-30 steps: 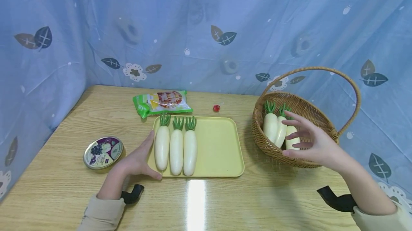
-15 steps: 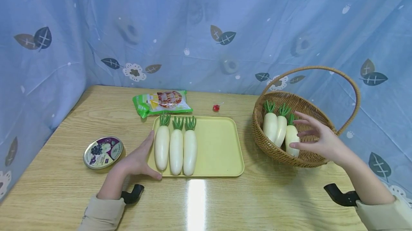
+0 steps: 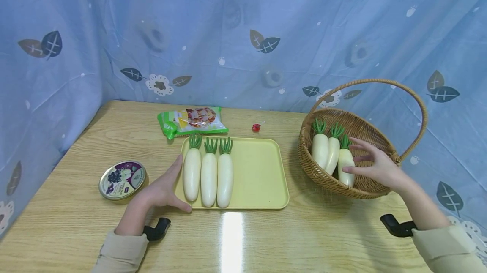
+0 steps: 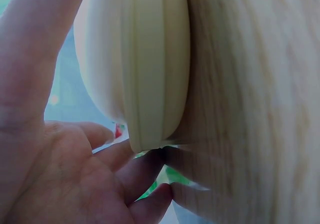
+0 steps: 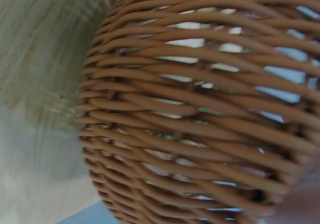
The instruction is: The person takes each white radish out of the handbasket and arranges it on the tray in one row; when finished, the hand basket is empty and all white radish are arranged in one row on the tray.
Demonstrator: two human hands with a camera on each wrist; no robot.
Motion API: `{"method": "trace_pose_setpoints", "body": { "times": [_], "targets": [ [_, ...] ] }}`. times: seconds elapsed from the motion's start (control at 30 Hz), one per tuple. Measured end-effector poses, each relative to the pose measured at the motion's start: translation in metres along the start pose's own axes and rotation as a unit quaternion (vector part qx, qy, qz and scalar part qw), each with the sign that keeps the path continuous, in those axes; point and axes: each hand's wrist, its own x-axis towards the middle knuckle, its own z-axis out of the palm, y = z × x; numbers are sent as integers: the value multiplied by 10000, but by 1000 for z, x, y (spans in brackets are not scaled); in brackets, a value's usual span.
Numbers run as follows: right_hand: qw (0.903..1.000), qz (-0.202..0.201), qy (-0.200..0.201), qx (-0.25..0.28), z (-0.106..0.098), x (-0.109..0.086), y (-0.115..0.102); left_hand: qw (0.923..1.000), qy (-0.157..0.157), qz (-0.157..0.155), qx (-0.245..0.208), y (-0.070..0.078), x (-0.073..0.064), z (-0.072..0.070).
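Three white radishes with green tops lie side by side in the yellow tray (image 3: 258,176), the leftmost radish (image 3: 192,176) nearest the rim. My left hand (image 3: 161,188) rests at the tray's left edge, fingers spread along it and thumb at the front corner. In the left wrist view, fingertips (image 4: 162,196) touch close by the tray's end. On the right, a wicker basket (image 3: 323,180) holds three more radishes. My right hand (image 3: 374,167) is over the basket beside its rightmost radish (image 3: 345,163), fingers apart and thumb overlapping it. Basket weave hides most of that hand in the right wrist view.
A round tin (image 3: 122,181) stands left of my left hand. Behind the tray lies a green-edged food packet (image 3: 195,121), with a small red object (image 3: 256,127) to its right. The basket's tall handle (image 3: 380,80) arches over its opening. A blue curtain (image 3: 228,53) hangs behind the table.
My right hand has shifted a little right, uncovering the rightmost radish in the basket, then slightly back toward it. My left hand and the tray stay put.
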Motion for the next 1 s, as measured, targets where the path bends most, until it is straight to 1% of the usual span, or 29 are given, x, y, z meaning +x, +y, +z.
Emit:
{"method": "trace_pose_setpoints", "body": {
  "times": [0.17,0.47,0.73,0.8,1.0],
  "targets": [
    [9998,170,-101,76,2,5,12,10000,-2,5,25,-1,0,0],
    [9987,420,-280,61,5,14,24,10000,-6,-6,53,-2,0,0],
    [9965,564,-599,-117,6,21,34,10000,-22,-4,74,-1,1,0],
    [9958,601,-671,-154,7,23,36,10000,-23,-8,85,-1,1,0],
    [9934,749,-870,-2,8,28,32,9999,-25,-14,106,-2,1,0]
  ]
}}
